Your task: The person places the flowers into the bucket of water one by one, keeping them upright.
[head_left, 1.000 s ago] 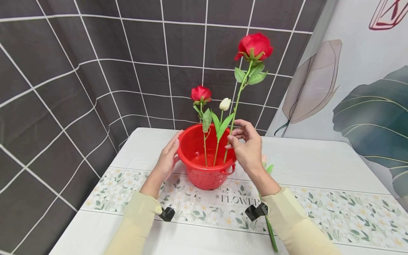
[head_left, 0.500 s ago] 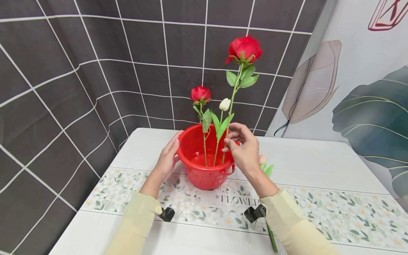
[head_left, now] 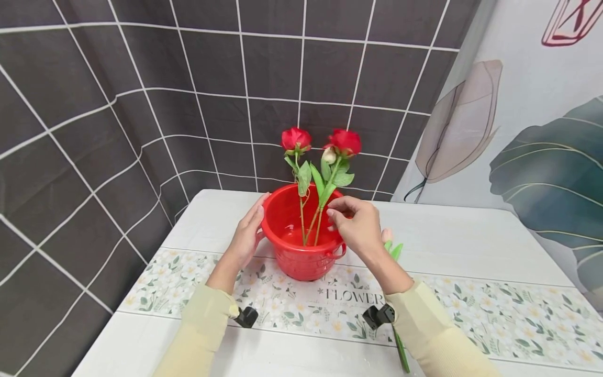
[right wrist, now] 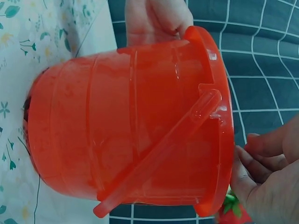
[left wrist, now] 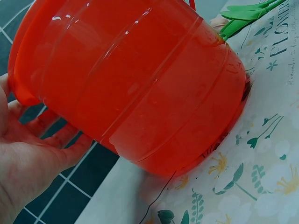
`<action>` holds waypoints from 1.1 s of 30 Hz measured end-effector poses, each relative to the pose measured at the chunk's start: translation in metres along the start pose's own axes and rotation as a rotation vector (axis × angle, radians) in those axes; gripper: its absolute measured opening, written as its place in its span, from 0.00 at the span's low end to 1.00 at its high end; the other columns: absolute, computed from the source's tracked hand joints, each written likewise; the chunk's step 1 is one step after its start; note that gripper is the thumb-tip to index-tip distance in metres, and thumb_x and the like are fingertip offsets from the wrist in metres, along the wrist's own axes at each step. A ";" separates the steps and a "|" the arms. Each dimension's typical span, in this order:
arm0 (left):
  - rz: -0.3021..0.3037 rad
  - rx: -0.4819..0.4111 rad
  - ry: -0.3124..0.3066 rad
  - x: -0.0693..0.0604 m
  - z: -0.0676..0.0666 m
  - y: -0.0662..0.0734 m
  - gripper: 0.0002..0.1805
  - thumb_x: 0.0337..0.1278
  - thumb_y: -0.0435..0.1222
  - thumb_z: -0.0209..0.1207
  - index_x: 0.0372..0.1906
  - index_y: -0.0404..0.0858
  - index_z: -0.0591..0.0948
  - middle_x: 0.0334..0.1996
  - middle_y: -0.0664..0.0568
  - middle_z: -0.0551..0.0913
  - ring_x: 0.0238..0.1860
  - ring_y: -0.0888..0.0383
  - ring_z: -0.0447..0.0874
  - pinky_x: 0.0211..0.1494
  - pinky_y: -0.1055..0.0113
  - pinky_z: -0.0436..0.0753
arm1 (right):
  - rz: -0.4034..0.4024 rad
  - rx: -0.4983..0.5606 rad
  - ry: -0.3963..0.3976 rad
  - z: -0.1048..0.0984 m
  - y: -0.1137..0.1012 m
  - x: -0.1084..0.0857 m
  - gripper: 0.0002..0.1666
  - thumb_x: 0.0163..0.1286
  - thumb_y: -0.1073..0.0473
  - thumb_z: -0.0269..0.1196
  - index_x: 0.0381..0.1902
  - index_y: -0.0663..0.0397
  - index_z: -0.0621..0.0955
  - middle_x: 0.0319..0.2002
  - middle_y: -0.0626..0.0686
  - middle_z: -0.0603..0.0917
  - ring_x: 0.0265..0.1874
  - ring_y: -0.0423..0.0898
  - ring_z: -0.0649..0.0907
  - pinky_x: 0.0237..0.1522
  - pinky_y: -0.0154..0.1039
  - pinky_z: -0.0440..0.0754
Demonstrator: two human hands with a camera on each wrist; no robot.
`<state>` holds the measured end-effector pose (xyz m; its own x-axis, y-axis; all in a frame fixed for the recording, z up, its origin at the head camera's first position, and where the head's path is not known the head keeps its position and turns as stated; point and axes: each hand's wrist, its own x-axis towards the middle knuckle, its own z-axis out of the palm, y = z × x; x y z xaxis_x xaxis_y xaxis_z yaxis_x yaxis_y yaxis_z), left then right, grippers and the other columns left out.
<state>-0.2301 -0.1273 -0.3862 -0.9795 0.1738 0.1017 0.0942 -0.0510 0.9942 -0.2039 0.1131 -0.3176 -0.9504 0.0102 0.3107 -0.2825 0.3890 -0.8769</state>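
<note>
A red bucket [head_left: 306, 262] stands upright on the table. My left hand [head_left: 247, 233] rests against its left side near the rim, with fairly straight fingers [left wrist: 70, 140]. Inside the bucket lean a red rose [head_left: 296, 140] on the left, a white tulip [head_left: 328, 155], and a second red rose [head_left: 345, 142] at the right, its bloom partly behind the tulip. My right hand [head_left: 360, 228] hovers over the right rim, its fingers loosely bent beside that rose's stem. No stem shows between its fingers in the right wrist view.
A pale pink tulip [head_left: 387, 236] lies on the table right of the bucket, partly under my right forearm. The bucket's handle [right wrist: 159, 154] hangs down its side. A dark gridded backdrop [head_left: 212, 63] rises behind the table [head_left: 461, 235].
The second rose has come left and dropped much lower into the bucket, and its stem has left my right fingers. My left hand and the bucket have stayed in place.
</note>
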 end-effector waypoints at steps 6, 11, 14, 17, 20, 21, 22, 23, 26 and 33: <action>0.003 -0.006 -0.002 0.001 0.000 0.000 0.27 0.75 0.47 0.40 0.75 0.53 0.57 0.72 0.58 0.60 0.69 0.55 0.61 0.66 0.50 0.69 | 0.014 0.000 0.041 -0.005 -0.002 -0.001 0.07 0.66 0.64 0.63 0.39 0.63 0.84 0.29 0.60 0.84 0.20 0.48 0.84 0.26 0.38 0.85; 0.002 -0.003 -0.001 0.000 0.000 0.000 0.27 0.75 0.48 0.41 0.75 0.55 0.57 0.71 0.59 0.61 0.69 0.55 0.60 0.66 0.49 0.69 | 0.013 -0.030 0.063 -0.012 -0.002 -0.004 0.08 0.67 0.63 0.63 0.41 0.60 0.84 0.31 0.61 0.84 0.24 0.49 0.84 0.27 0.35 0.84; 0.004 -0.006 0.000 0.000 0.000 0.000 0.27 0.75 0.48 0.41 0.75 0.54 0.57 0.71 0.58 0.61 0.69 0.55 0.60 0.66 0.49 0.69 | 0.002 -0.063 0.073 -0.018 -0.003 -0.006 0.08 0.67 0.63 0.62 0.42 0.60 0.84 0.32 0.61 0.84 0.25 0.51 0.84 0.27 0.34 0.84; 0.005 -0.010 -0.002 0.000 0.000 0.000 0.27 0.75 0.47 0.41 0.75 0.53 0.57 0.72 0.58 0.60 0.70 0.55 0.60 0.66 0.49 0.69 | -0.002 -0.090 0.086 -0.024 -0.004 -0.010 0.09 0.67 0.63 0.62 0.44 0.61 0.84 0.33 0.60 0.85 0.27 0.51 0.84 0.29 0.37 0.85; 0.005 -0.009 -0.004 0.000 0.001 0.000 0.27 0.75 0.48 0.41 0.75 0.55 0.58 0.71 0.58 0.61 0.69 0.55 0.60 0.66 0.49 0.69 | 0.005 -0.129 0.096 -0.031 -0.004 -0.015 0.11 0.68 0.64 0.61 0.47 0.61 0.82 0.35 0.59 0.84 0.27 0.50 0.84 0.29 0.36 0.85; 0.004 -0.009 -0.005 0.000 0.001 0.000 0.27 0.75 0.48 0.41 0.74 0.56 0.58 0.71 0.59 0.61 0.69 0.55 0.61 0.66 0.49 0.69 | 0.007 -0.137 0.099 -0.033 -0.003 -0.017 0.12 0.68 0.64 0.61 0.48 0.61 0.82 0.35 0.59 0.84 0.27 0.50 0.84 0.29 0.35 0.85; 0.004 -0.009 -0.006 0.000 0.001 0.000 0.27 0.75 0.48 0.41 0.74 0.56 0.58 0.71 0.58 0.61 0.70 0.55 0.60 0.66 0.49 0.69 | 0.009 -0.151 0.102 -0.035 -0.003 -0.018 0.12 0.68 0.64 0.61 0.48 0.61 0.81 0.35 0.59 0.84 0.27 0.50 0.84 0.28 0.34 0.84; 0.004 -0.009 -0.006 0.000 0.001 0.000 0.26 0.75 0.49 0.41 0.74 0.57 0.58 0.71 0.58 0.61 0.69 0.55 0.60 0.66 0.49 0.69 | 0.013 -0.164 0.106 -0.038 -0.002 -0.020 0.12 0.68 0.65 0.61 0.49 0.61 0.81 0.34 0.59 0.84 0.27 0.51 0.84 0.28 0.32 0.84; 0.001 -0.009 -0.006 0.000 0.001 -0.001 0.27 0.74 0.49 0.41 0.74 0.57 0.58 0.71 0.58 0.61 0.69 0.55 0.60 0.66 0.49 0.69 | 0.026 -0.185 0.107 -0.045 0.001 -0.026 0.13 0.67 0.65 0.61 0.49 0.61 0.80 0.34 0.59 0.83 0.27 0.51 0.84 0.28 0.30 0.83; -0.002 -0.018 0.007 0.001 0.001 -0.002 0.27 0.74 0.50 0.42 0.74 0.57 0.59 0.71 0.59 0.61 0.69 0.56 0.61 0.66 0.51 0.69 | 0.082 -0.202 0.106 -0.058 0.009 -0.036 0.12 0.68 0.66 0.60 0.48 0.63 0.80 0.35 0.60 0.83 0.28 0.49 0.84 0.28 0.31 0.83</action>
<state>-0.2313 -0.1261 -0.3883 -0.9809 0.1676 0.0991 0.0888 -0.0684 0.9937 -0.1645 0.1695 -0.3159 -0.9472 0.1417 0.2875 -0.1631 0.5591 -0.8129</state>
